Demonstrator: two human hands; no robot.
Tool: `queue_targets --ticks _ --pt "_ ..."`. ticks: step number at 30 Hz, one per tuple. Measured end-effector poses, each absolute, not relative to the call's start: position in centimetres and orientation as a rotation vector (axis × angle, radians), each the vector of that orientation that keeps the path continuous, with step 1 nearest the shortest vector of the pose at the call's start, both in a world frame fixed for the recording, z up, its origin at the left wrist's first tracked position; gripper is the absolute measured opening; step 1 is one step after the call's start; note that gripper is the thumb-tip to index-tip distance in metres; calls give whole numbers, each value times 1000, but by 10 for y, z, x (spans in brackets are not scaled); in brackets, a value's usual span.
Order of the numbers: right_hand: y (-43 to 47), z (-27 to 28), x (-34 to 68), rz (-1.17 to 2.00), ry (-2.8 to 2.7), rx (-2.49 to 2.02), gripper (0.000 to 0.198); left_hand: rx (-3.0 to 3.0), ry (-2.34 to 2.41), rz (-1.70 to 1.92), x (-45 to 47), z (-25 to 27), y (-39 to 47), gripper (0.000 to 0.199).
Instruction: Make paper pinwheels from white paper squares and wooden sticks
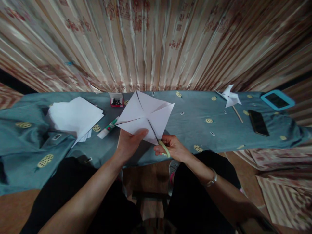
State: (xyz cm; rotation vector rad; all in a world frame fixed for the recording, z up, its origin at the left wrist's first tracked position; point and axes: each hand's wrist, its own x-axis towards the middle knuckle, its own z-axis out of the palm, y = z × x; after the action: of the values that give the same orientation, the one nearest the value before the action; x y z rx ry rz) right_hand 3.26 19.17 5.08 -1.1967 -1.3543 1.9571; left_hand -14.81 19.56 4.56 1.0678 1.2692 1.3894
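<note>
A square sheet of white paper (158, 113), slit from its corners toward the middle, is held up over the table. My left hand (130, 141) grips its near left edge, thumb on top and the fingers hidden beneath. In my right hand (172, 148) is a pair of scissors (163, 148) with pale yellow-green handles. The dark blades lie along the slit at the paper's near corner. Just left of the sheet, a glue stick (108, 128) with a green label lies on the cloth, partly under the paper's corner.
A stack of white paper (74, 117) lies at the left. Behind the glue stick sits a small red box (117, 102) of dark bits. To the right are a white paper pinwheel (229, 97) on a stick, a black phone (258, 123) and a blue-framed device (278, 99). A curtain (151, 45) hangs behind the table.
</note>
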Motion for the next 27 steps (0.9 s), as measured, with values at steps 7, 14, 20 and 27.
queue_targets --ticks 7,14,20,27 --pt "191 51 31 1949 -1296 -1196 47 1070 1272 1377 -147 49 195 30" --pt "191 48 29 1945 -1277 -1203 46 1046 1264 1411 -146 49 195 32" --pt "191 50 27 1972 -1212 -1221 48 1059 1252 1402 -147 47 195 30" --pt "191 48 27 1953 -1252 -1204 46 1064 1270 1395 -148 45 196 29"
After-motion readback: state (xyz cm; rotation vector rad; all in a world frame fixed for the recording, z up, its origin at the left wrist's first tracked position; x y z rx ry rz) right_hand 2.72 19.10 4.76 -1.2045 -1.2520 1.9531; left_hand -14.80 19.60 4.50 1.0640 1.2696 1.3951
